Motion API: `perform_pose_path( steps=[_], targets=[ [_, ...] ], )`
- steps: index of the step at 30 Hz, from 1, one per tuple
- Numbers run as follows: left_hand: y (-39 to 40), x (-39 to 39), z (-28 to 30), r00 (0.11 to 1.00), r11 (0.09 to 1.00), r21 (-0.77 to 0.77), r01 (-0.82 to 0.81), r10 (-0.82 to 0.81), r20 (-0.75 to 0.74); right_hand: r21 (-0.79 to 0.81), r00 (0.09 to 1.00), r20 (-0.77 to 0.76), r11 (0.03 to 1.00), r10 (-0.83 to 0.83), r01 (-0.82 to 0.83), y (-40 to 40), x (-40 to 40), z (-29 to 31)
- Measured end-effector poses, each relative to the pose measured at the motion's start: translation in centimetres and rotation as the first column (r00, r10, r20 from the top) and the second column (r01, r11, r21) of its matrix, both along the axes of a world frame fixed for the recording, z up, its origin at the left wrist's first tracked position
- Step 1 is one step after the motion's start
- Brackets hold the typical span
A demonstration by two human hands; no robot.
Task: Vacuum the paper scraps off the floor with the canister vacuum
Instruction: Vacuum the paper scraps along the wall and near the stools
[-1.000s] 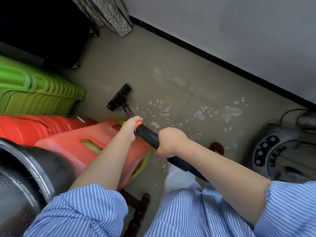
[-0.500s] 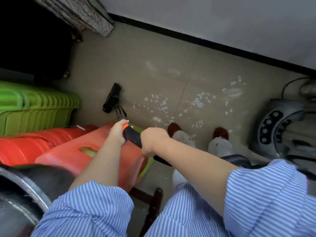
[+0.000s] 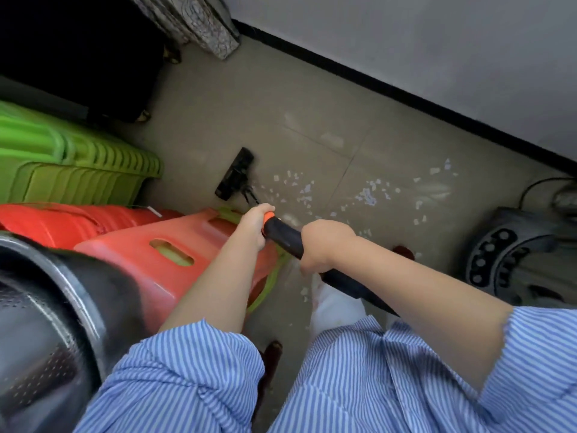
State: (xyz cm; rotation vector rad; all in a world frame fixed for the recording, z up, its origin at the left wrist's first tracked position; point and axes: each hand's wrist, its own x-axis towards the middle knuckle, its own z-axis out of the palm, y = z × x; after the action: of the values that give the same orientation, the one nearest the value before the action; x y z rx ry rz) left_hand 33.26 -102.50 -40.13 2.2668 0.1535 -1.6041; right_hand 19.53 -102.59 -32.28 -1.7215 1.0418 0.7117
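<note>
**Both hands on the vacuum wand**

Matte beige floor tiles (image 3: 281, 98) spread out to a black skirting. A ribbed green plastic crate (image 3: 71, 164) and glossy orange stools (image 3: 150, 245) crowd the left. The smooth black wand (image 3: 285, 240), orange-collared, is gripped by the left hand (image 3: 256, 225) in front and wrapped by the right hand (image 3: 324, 245) behind. Its flat black floor nozzle (image 3: 234, 174) rests on tile just beside jagged white paper scraps (image 3: 368, 195).
</note>
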Motion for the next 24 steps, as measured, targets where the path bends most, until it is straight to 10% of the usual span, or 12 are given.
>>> perform_pose_path(
  steps=[24],
  targets=[
    [7.7,-16.8,1.8,0.995,0.999,-0.040,0.001,-0.005,-0.104,-0.021,0.988,-0.151,1.000,-0.022,0.019,7.8,-16.1,3.6]
  ],
)
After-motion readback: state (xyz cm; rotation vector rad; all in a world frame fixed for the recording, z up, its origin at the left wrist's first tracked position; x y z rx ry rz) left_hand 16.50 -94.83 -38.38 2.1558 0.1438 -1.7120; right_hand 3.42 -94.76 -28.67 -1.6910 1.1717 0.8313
